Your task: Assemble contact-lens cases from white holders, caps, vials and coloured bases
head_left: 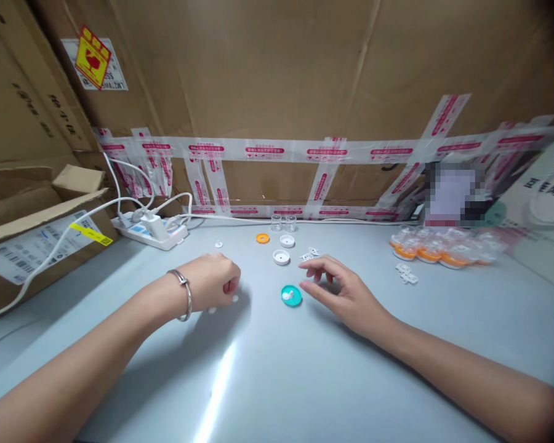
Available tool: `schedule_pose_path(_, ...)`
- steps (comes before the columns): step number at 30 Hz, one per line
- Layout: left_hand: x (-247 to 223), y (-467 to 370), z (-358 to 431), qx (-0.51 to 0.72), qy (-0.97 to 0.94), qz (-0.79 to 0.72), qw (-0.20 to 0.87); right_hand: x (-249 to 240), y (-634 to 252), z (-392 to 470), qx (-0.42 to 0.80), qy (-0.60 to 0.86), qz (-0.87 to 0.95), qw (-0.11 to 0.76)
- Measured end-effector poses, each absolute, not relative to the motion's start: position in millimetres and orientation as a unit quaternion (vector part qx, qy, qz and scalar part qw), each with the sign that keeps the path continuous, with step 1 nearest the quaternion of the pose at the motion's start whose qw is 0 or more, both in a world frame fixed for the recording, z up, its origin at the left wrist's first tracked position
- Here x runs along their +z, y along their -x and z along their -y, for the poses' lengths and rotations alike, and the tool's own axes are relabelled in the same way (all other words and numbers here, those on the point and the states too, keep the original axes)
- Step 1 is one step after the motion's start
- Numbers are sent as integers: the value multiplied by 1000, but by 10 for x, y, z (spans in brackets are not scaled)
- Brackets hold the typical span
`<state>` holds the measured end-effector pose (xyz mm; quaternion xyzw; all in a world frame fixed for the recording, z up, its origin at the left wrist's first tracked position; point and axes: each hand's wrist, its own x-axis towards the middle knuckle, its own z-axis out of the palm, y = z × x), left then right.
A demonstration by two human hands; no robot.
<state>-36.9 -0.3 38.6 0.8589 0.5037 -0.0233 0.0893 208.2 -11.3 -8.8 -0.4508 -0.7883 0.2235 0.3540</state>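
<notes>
My left hand (pixel 212 283) rests on the grey tabletop (pixel 305 369), curled into a loose fist, a metal bangle (pixel 184 295) on the wrist; I cannot tell whether that grip encloses anything, though small white bits (pixel 234 298) lie just beside the knuckles. My right hand (pixel 346 292) lies released, fingers spread, the fingertips just beside a teal cap (pixel 291 296) that holds a small white piece (pixel 287 296). Beyond it sit 2 white caps (pixel 281 256), an orange ring (pixel 263 238) and 2 clear vials (pixel 276 222). A bag of orange-capped parts (pixel 443 247) lies to the right, a power strip (pixel 150 231) to the left.
</notes>
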Motion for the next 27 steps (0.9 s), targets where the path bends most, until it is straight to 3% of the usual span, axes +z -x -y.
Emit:
schedule_pose_path(6, 351, -46, 241, 350, -838, -379, 179, -7, -2055, 208, 198, 359, 785, 465)
schedule_pose_path(9, 256, -180, 318, 418, -811, -359, 199, 1, -2022, 254, 219, 317, 789, 479)
schedule_pose_path(15, 164, -205, 288, 429, -786, -385, 224, -55, -2000, 264, 246, 338, 776, 473)
schedule_pose_path(21, 80, -116, 169, 300, -828, -431, 199, -98, -2080, 143, 232, 380, 791, 419)
schedule_pose_path(27, -108, -139, 61, 235, -852, -439, 164, -166, -2120, 49, 165, 317, 866, 349)
